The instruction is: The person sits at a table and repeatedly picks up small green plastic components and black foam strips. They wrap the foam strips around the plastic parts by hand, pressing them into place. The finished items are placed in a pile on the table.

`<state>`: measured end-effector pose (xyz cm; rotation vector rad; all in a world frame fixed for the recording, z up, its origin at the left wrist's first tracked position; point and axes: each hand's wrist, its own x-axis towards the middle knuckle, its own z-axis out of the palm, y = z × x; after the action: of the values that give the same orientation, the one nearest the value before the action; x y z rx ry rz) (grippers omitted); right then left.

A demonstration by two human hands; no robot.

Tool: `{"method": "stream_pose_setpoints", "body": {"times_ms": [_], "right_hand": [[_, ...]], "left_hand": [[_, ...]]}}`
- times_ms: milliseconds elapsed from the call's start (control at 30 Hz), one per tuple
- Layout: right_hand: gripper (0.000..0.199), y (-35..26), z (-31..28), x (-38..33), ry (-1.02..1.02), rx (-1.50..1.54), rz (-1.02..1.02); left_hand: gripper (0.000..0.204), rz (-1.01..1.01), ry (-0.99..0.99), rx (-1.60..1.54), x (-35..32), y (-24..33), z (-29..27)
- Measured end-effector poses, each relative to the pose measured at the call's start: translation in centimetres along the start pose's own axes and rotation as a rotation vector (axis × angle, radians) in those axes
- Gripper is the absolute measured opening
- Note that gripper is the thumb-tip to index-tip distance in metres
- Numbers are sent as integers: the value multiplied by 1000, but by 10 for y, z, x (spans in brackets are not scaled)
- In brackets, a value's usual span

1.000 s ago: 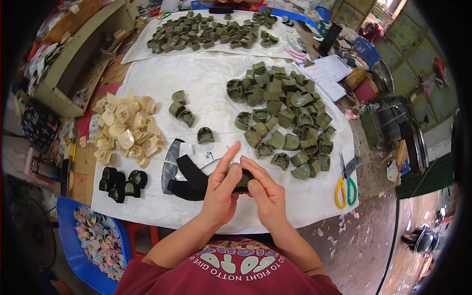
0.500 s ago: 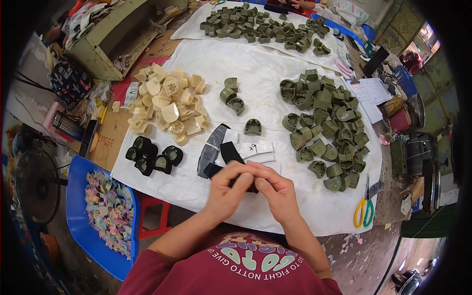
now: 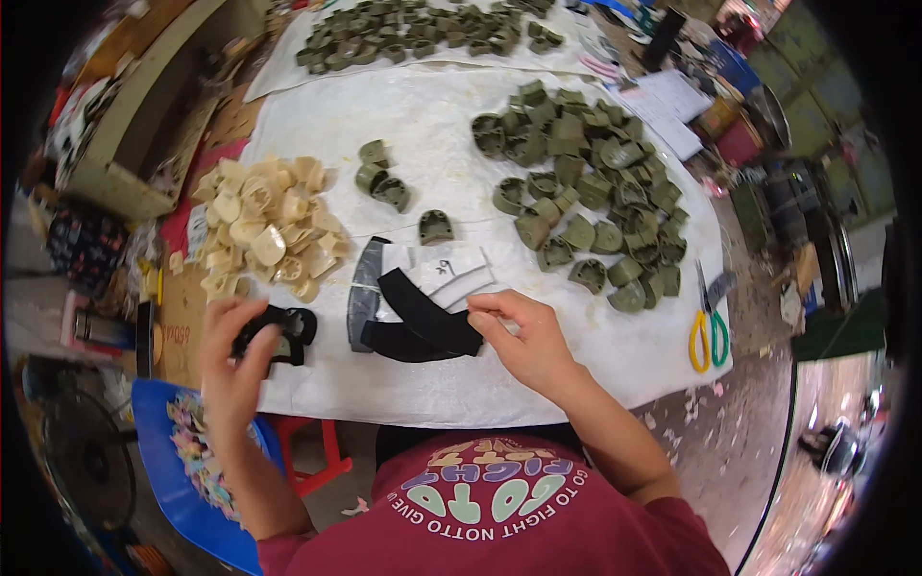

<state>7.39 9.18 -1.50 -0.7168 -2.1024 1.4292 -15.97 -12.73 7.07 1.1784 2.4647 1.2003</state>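
Note:
My right hand [image 3: 523, 341] pinches the right end of black curved material [image 3: 423, 312]. It spreads leftward in two arms, and I cannot tell whether it is one piece or two. Beneath it lie white papers [image 3: 461, 264] and a tied bundle of grey curved strips [image 3: 365, 298]. My left hand [image 3: 235, 360], slightly blurred, is at the cluster of black-covered heel-shaped blocks [image 3: 298, 326], its thumb and fingers apart. The hand partly hides these blocks. A lone olive-green heel block [image 3: 435, 227] stands beyond the papers, with several more olive blocks [image 3: 389, 192] farther back.
Cream heel blocks [image 3: 264, 226] are heaped at left, olive ones [image 3: 615, 192] at right, more olive ones [image 3: 403, 34] at the back. Yellow-and-green-handled scissors [image 3: 706, 331] lie by the right edge. A blue tub [image 3: 163, 461] of colourful scraps and a red stool [image 3: 327, 456] stand below.
My hands have parted: the left has moved left to the black-covered blocks, while the right keeps the black material's end. The whole view has shifted, so the table's things appear farther left.

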Motion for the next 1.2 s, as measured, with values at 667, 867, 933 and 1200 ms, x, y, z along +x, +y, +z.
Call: {"method": "stream_pose_setpoints", "body": {"times_ms": [667, 867, 933, 1200], "right_hand": [[40, -10, 65, 29, -109, -613, -285], [46, -9, 66, 33, -125, -600, -253], [47, -6, 65, 34, -103, -475, -256], [42, -19, 26, 25, -24, 159, 25]], "left_hand": [[24, 1188, -967, 353, -7, 131, -70], [24, 1177, -981, 330, -4, 130, -69], [24, 1158, -987, 315, -4, 129, -71], [24, 881, -933, -85, 1, 91, -106]]}}
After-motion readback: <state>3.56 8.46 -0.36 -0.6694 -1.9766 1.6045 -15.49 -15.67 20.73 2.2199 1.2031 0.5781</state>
